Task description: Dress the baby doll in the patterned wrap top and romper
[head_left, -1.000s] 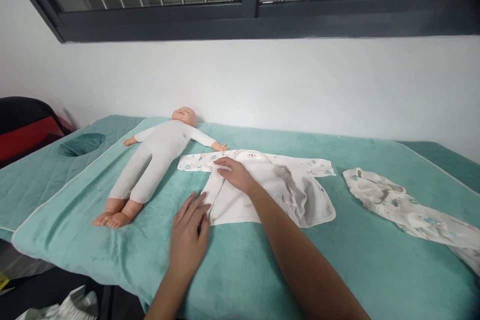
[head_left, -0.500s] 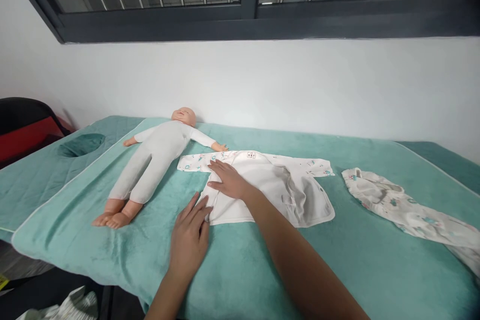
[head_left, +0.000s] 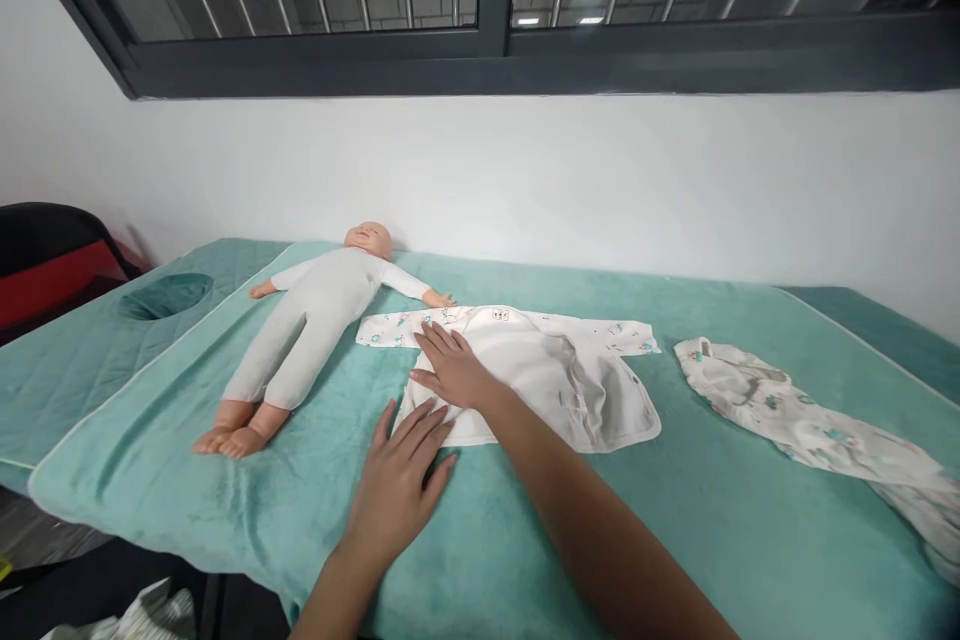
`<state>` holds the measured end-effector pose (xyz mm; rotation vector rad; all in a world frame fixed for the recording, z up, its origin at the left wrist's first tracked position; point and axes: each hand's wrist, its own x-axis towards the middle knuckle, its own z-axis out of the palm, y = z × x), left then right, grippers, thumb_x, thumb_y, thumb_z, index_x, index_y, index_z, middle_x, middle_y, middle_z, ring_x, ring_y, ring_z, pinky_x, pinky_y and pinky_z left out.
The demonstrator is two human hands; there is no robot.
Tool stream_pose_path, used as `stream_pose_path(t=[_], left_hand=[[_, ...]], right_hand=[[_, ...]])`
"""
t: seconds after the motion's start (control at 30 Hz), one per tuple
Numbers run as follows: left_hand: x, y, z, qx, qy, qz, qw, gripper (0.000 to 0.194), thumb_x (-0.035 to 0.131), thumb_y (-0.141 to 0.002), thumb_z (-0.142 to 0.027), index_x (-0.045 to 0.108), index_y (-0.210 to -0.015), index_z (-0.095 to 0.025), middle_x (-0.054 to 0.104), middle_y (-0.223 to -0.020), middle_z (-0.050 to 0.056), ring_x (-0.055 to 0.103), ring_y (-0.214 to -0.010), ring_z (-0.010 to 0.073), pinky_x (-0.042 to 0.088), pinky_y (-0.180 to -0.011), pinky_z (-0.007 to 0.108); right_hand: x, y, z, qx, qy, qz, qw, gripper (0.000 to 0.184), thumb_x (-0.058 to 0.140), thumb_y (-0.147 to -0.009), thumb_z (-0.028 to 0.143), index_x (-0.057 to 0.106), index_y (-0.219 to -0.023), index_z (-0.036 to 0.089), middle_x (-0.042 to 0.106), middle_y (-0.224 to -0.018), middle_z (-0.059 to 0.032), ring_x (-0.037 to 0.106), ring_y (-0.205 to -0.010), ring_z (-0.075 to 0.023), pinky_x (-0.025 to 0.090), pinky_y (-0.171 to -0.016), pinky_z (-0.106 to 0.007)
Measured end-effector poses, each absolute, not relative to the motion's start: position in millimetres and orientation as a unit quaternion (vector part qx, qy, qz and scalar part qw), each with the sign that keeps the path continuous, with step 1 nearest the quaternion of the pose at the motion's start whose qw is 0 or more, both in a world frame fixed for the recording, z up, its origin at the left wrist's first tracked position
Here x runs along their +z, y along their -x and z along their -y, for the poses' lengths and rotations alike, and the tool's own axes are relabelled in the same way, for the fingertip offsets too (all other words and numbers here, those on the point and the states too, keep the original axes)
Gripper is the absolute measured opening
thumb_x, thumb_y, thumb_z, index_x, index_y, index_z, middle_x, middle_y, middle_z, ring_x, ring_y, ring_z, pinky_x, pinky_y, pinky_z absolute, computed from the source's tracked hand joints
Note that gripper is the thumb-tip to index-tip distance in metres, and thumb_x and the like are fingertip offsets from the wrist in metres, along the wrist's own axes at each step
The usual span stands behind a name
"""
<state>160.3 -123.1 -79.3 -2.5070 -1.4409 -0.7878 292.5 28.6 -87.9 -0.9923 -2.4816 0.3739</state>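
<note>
A white baby top (head_left: 525, 370) with patterned sleeves lies spread out, its inside facing up and its right half rumpled. My right hand (head_left: 452, 367) rests flat on its left side, just below the left sleeve, fingers outstretched. Over the lower left corner of the top lies my left hand (head_left: 401, 480), open, with its fingertips on the cloth. Left of the top, a baby doll (head_left: 322, 300) in a white body suit lies on its back, one hand close to the sleeve's cuff.
Baby trousers (head_left: 810, 420) with a print lie at the right. Everything rests on a green cover (head_left: 172, 490) over a bed, whose left end has a face hole (head_left: 166, 296). A red and black chair (head_left: 60, 265) stands at the far left. A white wall and a barred window rise behind.
My left hand has slid right along the bottom edge of the top, further onto the cloth. My right hand stays almost in place. The view has tilted up slightly.
</note>
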Motion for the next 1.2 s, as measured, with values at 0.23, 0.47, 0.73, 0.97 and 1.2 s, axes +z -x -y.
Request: stream_pose_path(t=[0.23, 0.47, 0.73, 0.97, 1.2], left_hand=[[-81, -160, 126, -0.320, 0.805, 0.494, 0.069, 0.023, 0.050, -0.094, -0.017, 0.063, -0.113, -0.021, 0.072, -0.116, 0.005, 0.063, -0.116, 0.0231, 0.038, -0.108, 0.049], [-78, -160, 133, -0.400, 0.765, 0.495, 0.098, 0.014, 0.054, -0.092, -0.012, 0.064, -0.100, -0.017, 0.073, -0.097, 0.005, 0.065, -0.096, 0.0213, 0.043, -0.099, 0.047], [-80, -171, 123, -0.316, 0.844, 0.426, 0.079, 0.021, 0.056, -0.093, -0.018, 0.064, -0.112, -0.019, 0.070, -0.110, 0.004, 0.057, -0.117, 0.0245, 0.032, -0.114, 0.053], [-83, -182, 113, -0.276, 0.843, 0.454, 0.085, 0.027, 0.051, -0.086, 0.000, 0.066, -0.102, -0.017, 0.067, -0.100, 0.005, 0.058, -0.108, 0.0249, 0.037, -0.109, 0.053], [-82, -179, 119, -0.299, 0.842, 0.443, 0.072, 0.033, 0.046, -0.084, 0.004, 0.063, -0.102, -0.017, 0.065, -0.094, 0.004, 0.057, -0.097, 0.0209, 0.040, -0.106, 0.048]], right_hand=[[-76, -298, -2, 0.171, 0.372, 0.894, 0.183, 0.074, 0.033, -0.099, 0.056, 0.019, -0.156, 0.012, 0.013, -0.163, -0.0148, 0.008, -0.152, -0.0271, 0.014, -0.121, -0.052], [-66, -355, 58, 0.108, 0.382, 0.896, 0.199, 0.065, 0.044, -0.098, 0.052, 0.034, -0.151, 0.018, 0.028, -0.160, -0.0114, 0.019, -0.150, -0.0254, 0.021, -0.122, -0.050], [-63, -472, 112, -0.004, 0.459, 0.868, 0.188, 0.038, 0.054, -0.096, 0.039, 0.056, -0.131, 0.025, 0.058, -0.136, -0.0089, 0.052, -0.125, -0.0258, 0.046, -0.104, -0.046], [-61, -494, 113, -0.072, 0.455, 0.875, 0.146, 0.016, 0.052, -0.097, 0.019, 0.064, -0.106, 0.020, 0.067, -0.109, -0.0061, 0.060, -0.101, -0.0227, 0.047, -0.090, -0.040], [-63, -495, 118, -0.078, 0.463, 0.867, 0.168, 0.017, 0.048, -0.097, 0.014, 0.063, -0.102, 0.020, 0.067, -0.105, -0.0058, 0.059, -0.095, -0.0206, 0.046, -0.085, -0.035]])
